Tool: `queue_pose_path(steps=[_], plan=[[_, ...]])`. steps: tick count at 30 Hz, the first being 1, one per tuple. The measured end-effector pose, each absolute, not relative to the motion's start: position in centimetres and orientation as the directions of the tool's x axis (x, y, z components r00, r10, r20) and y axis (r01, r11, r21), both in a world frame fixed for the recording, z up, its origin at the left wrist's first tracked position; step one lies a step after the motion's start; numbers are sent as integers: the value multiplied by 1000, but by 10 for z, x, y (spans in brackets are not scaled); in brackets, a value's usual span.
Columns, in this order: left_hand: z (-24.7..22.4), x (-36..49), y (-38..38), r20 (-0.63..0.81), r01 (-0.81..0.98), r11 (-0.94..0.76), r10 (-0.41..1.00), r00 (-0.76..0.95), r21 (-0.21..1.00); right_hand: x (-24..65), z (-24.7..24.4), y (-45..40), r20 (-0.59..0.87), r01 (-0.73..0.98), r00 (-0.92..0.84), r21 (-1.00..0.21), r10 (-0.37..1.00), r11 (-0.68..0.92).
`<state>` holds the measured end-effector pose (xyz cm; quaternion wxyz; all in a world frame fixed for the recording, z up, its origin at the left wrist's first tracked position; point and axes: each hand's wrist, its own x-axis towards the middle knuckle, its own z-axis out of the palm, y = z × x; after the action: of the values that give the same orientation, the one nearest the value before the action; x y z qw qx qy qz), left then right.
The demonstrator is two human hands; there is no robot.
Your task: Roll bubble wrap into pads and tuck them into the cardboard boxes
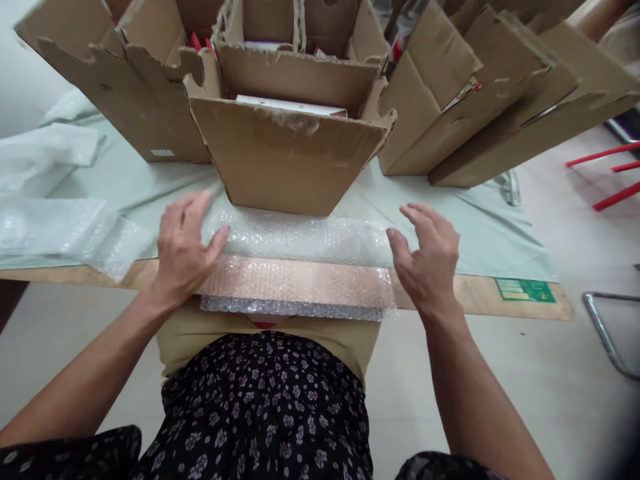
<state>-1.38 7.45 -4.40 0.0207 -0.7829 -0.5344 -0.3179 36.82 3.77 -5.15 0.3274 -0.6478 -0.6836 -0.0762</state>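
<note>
A clear sheet of bubble wrap [305,277] lies flat across the table's front edge, its near end hanging slightly over. At its left end is my left hand [186,243], fingers apart and thumb pointing inward. My right hand [425,253] hovers by the sheet's right end, thumb and fingers spread, holding nothing. Whether the left fingertips touch the wrap I cannot tell. Just behind the sheet stands a cardboard box [287,157] with cut, ragged edges. A flat white item [290,105] shows inside it.
More cut cardboard boxes stand at the back left [135,100] and right [480,113]. Loose bubble wrap [60,227] lies at left on the pale green cloth [493,233]. A metal chair frame [600,333] and red legs [615,197] are at right.
</note>
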Motion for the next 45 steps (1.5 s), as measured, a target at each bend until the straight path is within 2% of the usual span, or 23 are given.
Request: queue_pose_path(steps=[2,4,6,7,10,14,16,19,23,26,29,32,35,38,40,45], plan=[[-47,8,53,486,786,-582,758,434,206,337,-46,19,507,940,-87,-244,858,239],[-57,30,39,357,688,-706,694,626,166,302,-50,8,373,901,-293,-199,880,384],[-72,42,35,218,652,-742,670,710,157,280,-62,5,213,856,-447,-178,869,485],[-79,42,36,166,664,-731,682,712,155,277,-70,6,156,853,-472,-169,868,494],[-91,19,46,105,747,-651,759,643,136,306,-91,1,125,918,-359,-129,925,374],[-88,-24,40,130,805,-580,814,567,122,373,-98,-34,231,982,-122,-115,965,151],[-83,-35,28,141,773,-618,786,602,142,389,-95,-58,261,976,-131,-136,956,171],[-77,-38,12,136,686,-709,705,696,163,390,-92,-82,279,946,-246,-139,928,292],[-74,-38,13,153,688,-705,709,689,171,382,-94,-78,298,938,-268,-134,916,318],[-69,-44,20,181,660,-703,709,682,266,386,-90,-68,331,896,-277,-249,902,366],[-53,-53,21,210,609,-650,742,636,454,389,-75,-68,348,827,-270,-393,898,401],[-25,-58,16,177,616,-482,854,490,623,387,-53,-72,330,786,-159,-528,930,322],[-1,-56,20,93,660,-294,942,323,691,383,-39,-64,336,767,-11,-601,942,224],[1,-52,36,4,734,-158,978,207,660,380,-43,-43,366,778,81,-605,927,171],[-10,-49,48,-28,787,-128,983,181,604,378,-53,-29,359,814,91,-564,929,138],[-36,-43,63,45,915,-186,982,182,358,377,-74,-14,276,947,40,-316,960,52]])
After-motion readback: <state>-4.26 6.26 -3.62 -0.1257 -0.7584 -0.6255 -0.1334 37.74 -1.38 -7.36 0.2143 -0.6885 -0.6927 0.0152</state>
